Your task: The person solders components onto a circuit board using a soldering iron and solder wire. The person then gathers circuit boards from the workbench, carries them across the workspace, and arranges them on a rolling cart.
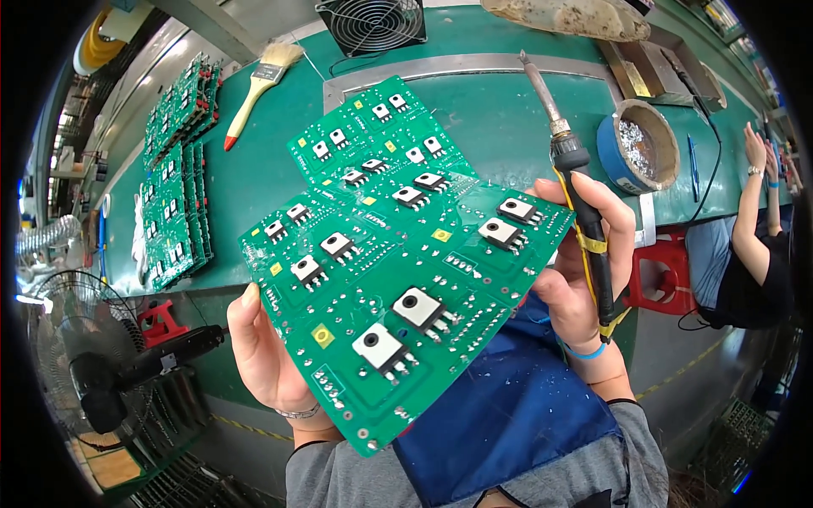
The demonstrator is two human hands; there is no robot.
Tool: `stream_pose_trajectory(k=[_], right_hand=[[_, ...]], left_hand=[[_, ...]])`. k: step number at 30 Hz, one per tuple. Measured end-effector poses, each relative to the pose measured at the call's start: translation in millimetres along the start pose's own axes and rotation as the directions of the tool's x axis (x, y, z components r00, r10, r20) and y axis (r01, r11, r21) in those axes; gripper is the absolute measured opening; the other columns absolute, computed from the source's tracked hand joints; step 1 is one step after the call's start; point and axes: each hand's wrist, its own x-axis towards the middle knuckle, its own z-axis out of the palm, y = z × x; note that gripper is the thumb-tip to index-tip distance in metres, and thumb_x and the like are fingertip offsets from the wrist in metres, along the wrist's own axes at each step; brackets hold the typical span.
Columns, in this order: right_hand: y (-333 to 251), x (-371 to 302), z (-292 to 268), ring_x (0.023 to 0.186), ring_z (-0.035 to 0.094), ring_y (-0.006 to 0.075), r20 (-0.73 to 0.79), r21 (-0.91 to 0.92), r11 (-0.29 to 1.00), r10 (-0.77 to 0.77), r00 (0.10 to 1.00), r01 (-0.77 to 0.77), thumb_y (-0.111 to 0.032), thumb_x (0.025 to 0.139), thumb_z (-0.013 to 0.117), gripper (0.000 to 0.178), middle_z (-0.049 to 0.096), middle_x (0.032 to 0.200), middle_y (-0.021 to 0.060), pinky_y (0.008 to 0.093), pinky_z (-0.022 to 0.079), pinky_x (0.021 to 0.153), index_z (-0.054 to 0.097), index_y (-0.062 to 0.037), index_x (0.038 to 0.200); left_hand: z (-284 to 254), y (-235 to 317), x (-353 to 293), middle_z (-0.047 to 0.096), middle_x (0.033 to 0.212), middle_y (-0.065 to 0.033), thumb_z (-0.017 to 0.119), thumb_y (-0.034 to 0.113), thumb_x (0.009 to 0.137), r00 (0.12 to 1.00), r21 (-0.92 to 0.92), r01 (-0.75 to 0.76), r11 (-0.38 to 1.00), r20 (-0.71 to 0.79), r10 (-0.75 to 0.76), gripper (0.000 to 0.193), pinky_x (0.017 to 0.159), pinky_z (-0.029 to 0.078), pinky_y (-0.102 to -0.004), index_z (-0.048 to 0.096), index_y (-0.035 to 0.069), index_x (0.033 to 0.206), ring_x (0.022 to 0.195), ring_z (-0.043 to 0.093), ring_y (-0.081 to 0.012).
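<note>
Landmark: square black fan (373,25), standing at the far edge of the green bench (246,190).

Circuit board (385,271) is on the wearer's side of the fan, held up in both hands and tilted; white-and-black components in pairs, solder joints and yellow squares on its visible face. More green board with similar parts shows between it and the fan; cannot tell whether that is a separate piece.

Left hand (262,364), left of and well nearer than the fan: grasping the board's left edge, thumb against the rim, other fingers mostly hidden underneath.

Right hand (576,296), right of and nearer than the fan: fingers curled around the soldering iron (574,165), also gripping the board's right corner. Iron's metal tip points away from the wearer, clear of the board.

Left of the fan: brush (262,80), pale bristles, red handle end. Farther left and nearer: stacked boards (174,207).

Right of the fan and nearer: blue pot (616,148) with silvery bits inside. Farther right: metal tray (669,76), blue pen (694,169), a co-worker's forearm (749,203).
</note>
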Motion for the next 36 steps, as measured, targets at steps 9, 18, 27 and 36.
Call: stream_pose_trajectory(k=[9, 18, 27, 36], right_hand=[[-1.0, -3.7, -6.3, 0.114, 0.054, 0.0263, 0.004, -0.115, 0.991, -0.068, 0.998, 0.068, -0.019, 0.063, 0.087, 0.086, 0.053, 0.123, 0.0176, 0.0389, 0.042, 0.1, 0.037, -0.0013, 0.131], [-4.7, -6.5, -1.7, 0.111, 0.056, 0.0267, -0.059, -0.127, 0.992, -0.034, 0.998, 0.027, -0.023, 0.061, 0.088, 0.087, 0.056, 0.119, 0.0186, 0.0389, 0.042, 0.098, 0.039, -0.0001, 0.128], [-8.6, 19.2, -29.9, 0.104, 0.06, 0.0258, -0.072, -0.002, 0.993, 0.119, 0.99, -0.119, -0.026, 0.09, 0.058, 0.045, 0.057, 0.116, 0.0181, 0.0355, 0.052, 0.086, 0.046, -0.0002, 0.125], [2.5, 37.6, -3.2, 0.091, 0.062, 0.0109, 0.133, -0.155, 0.946, 0.307, 0.942, -0.286, -0.004, 0.082, 0.067, 0.039, 0.061, 0.106, 0.0092, 0.0229, 0.054, 0.073, 0.053, -0.0046, 0.118]], left_hand=[[-0.5, -0.9, -2.9, 0.055, 0.124, -0.0214, 0.041, 0.023, 0.094, 0.999, -0.031, 0.046, 0.998, 0.002, -0.046, 0.042, 0.093, 0.047, -0.0554, 0.049, -0.003, 0.125, 0.113, 0.055, -0.0361], [-1.1, -4.8, -2.2, 0.051, 0.128, -0.0229, 0.044, 0.022, 0.091, 0.998, -0.082, 0.055, 0.995, 0.032, -0.052, 0.048, 0.093, 0.046, -0.0576, 0.042, -0.003, 0.132, 0.116, 0.052, -0.0389], [-5.7, 0.1, -6.5, 0.051, 0.126, -0.0253, 0.054, 0.012, 0.08, 0.997, 0.147, -0.07, 0.987, 0.035, 0.065, 0.059, 0.095, 0.047, -0.0475, 0.035, -0.009, 0.132, 0.113, 0.056, -0.0343], [28.3, -13.3, -6.9, 0.054, 0.12, -0.0259, 0.067, 0.017, 0.064, 0.988, 0.553, -0.117, 0.825, -0.02, 0.154, 0.079, 0.091, 0.05, -0.0432, 0.034, -0.015, 0.129, 0.104, 0.061, -0.0336]])
